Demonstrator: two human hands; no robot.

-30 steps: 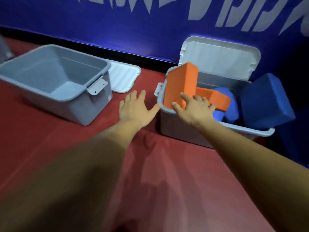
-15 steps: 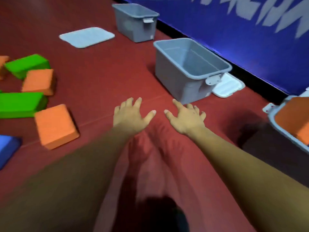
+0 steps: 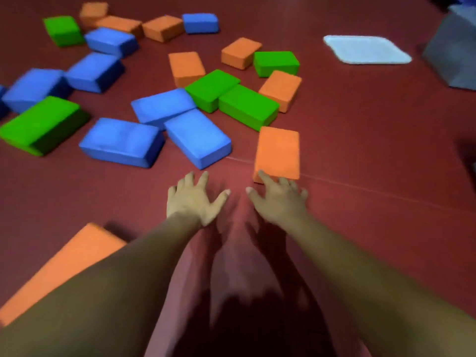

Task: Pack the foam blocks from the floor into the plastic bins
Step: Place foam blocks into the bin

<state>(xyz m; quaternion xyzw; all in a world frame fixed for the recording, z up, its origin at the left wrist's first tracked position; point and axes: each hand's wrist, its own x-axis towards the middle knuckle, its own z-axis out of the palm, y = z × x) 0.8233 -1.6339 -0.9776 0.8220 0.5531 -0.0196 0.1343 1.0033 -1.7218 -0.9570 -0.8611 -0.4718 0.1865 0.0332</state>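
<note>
We hold both arms out over the red floor (image 3: pixel 373 228). Our left hand (image 3: pixel 192 199) and right hand (image 3: pixel 278 202) are spread wide and hold nothing. The right fingers (image 3: pixel 264 177) reach the near edge of an orange block (image 3: pixel 278 150). Blue blocks (image 3: pixel 198 140) and green blocks (image 3: pixel 247 106) lie farther left. A white lid (image 3: pixel 365 50) lies far right, near a grey bin (image 3: pixel 453 60)

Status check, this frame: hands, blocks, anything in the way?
Left hand open, empty. Right hand open, fingertips at nearest orange block, contact unclear. Path unobstructed.
</note>
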